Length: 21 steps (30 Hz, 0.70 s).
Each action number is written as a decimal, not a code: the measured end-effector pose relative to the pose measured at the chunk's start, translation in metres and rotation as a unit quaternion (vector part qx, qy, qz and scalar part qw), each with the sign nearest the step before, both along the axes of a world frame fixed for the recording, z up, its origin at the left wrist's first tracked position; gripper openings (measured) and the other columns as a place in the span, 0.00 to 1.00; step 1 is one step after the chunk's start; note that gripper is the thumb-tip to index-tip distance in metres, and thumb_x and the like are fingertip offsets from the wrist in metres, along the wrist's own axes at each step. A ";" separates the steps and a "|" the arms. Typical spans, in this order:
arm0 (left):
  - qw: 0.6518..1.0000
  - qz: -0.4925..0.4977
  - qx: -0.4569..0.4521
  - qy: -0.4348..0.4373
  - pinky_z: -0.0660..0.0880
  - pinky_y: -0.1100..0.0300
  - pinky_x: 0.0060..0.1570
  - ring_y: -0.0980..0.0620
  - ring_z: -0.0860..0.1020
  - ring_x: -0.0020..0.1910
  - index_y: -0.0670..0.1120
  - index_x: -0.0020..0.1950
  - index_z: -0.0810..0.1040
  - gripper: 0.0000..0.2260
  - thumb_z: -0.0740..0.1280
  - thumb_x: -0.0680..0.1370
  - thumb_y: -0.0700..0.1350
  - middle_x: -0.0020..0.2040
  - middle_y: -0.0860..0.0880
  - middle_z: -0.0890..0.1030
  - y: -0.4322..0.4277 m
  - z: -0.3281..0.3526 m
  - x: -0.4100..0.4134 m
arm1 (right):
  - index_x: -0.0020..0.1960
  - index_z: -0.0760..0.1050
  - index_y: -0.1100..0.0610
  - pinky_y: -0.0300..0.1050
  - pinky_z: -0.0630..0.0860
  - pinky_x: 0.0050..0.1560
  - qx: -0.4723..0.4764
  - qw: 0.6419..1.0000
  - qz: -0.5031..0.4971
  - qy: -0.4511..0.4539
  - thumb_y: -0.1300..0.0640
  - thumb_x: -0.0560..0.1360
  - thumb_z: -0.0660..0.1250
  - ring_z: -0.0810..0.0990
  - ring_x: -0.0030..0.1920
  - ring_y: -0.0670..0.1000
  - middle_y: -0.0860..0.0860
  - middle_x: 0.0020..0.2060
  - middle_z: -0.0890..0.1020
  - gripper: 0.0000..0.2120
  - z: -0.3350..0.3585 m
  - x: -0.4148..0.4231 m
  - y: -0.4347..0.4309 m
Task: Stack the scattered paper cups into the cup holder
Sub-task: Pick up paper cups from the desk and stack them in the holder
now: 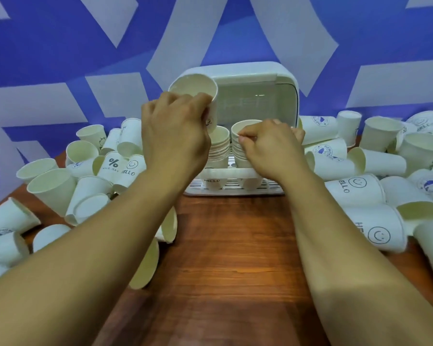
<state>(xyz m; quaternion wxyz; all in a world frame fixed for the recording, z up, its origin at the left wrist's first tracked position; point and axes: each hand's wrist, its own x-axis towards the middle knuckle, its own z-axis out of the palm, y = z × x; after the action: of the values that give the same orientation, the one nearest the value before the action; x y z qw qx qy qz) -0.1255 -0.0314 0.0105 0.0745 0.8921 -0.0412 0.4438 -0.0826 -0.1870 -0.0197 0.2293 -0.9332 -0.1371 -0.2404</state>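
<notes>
Two hands work at the middle of the view. The left hand [175,131] grips a cup [195,87], its fingers curled round the cup's side near the rim; the cup is lifted and tilted, with its open mouth turned up and toward the camera. It hangs just above the left stack [219,148], and whether the two touch cannot be told. The right hand [270,148] is curled round the upper part of the right stack [244,126], fingertips pinched at the rim of its top cup.

Both stacks stand upright, mouths up, side by side inside the holder [260,96], a white box with rounded corners that is open toward the camera. Its slotted base tray juts forward, and the bottoms of the lowest cups show behind a low front rail, one printed HELLO.

The holder sits at the far edge of a brown wooden table [235,245]. Many loose cups [53,186] lie heaped on both sides of it, most tipped on their sides, a few upright, some printed with smiley faces, HELLO or a percent sign. Two more lie under the left forearm. Behind is a blue wall [60,46] with pale grey shapes.
</notes>
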 end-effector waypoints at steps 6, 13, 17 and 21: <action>0.986 0.015 0.148 0.079 0.63 0.50 0.45 0.41 0.73 0.46 0.47 0.48 0.73 0.03 0.61 0.77 0.42 0.40 0.46 0.79 0.001 -0.019 0.025 | 0.46 0.82 0.47 0.54 0.63 0.54 -0.013 1.000 0.005 0.002 0.51 0.79 0.60 0.74 0.55 0.55 0.47 0.39 0.74 0.12 -0.001 0.002 0.001; 0.985 -0.017 0.159 0.064 0.61 0.52 0.41 0.39 0.72 0.42 0.46 0.48 0.71 0.03 0.59 0.77 0.43 0.41 0.44 0.78 0.006 -0.026 0.038 | 0.45 0.81 0.49 0.54 0.61 0.54 -0.019 1.000 0.010 0.000 0.51 0.80 0.59 0.73 0.57 0.55 0.46 0.38 0.73 0.12 -0.004 0.005 0.001; 0.980 -0.040 0.154 0.118 0.65 0.49 0.44 0.39 0.73 0.43 0.50 0.45 0.64 0.04 0.58 0.78 0.44 0.42 0.45 0.77 0.008 -0.043 0.038 | 0.42 0.77 0.49 0.54 0.62 0.55 -0.018 1.000 0.009 0.001 0.51 0.80 0.58 0.73 0.57 0.54 0.45 0.38 0.73 0.12 -0.004 0.004 0.001; 0.982 -0.054 0.140 0.112 0.65 0.49 0.44 0.39 0.72 0.45 0.47 0.48 0.68 0.07 0.54 0.82 0.48 0.44 0.45 0.76 0.008 -0.054 0.039 | 0.42 0.78 0.50 0.54 0.62 0.56 -0.019 1.000 0.004 0.007 0.50 0.80 0.58 0.73 0.57 0.54 0.45 0.38 0.73 0.13 -0.005 0.004 0.002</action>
<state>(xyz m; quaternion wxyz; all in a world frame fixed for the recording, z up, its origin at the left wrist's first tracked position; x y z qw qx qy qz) -0.0864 -0.0234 -0.0430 -0.0232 0.9343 -0.1425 0.3260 -0.0782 -0.1848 -0.0246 0.2133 -0.9384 -0.1441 -0.2307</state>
